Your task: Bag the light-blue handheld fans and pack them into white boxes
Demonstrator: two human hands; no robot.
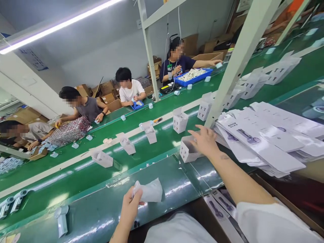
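Observation:
My left hand [132,201] pinches one end of a white wrapped packet [151,191] above the near work surface. Its contents are hidden by the wrapping. At the centre right, my right hand [205,140] reaches over an open white carton [187,151] with its fingers spread. The hand overlaps the carton's right side; whether it presses on it I cannot tell. Right of that hand lies a pile of flat printed cartons [255,136]. A grey-and-white handheld device [62,219] rests on the near surface, left of my left hand.
Open white cartons [180,120] stand along the green conveyor [76,175], several holding white packets. Pale blue cups dot the far lane. A slanted metal post [240,60] rises beside my right hand. Several people sit across the line, one beside a blue tray [193,81] of small parts.

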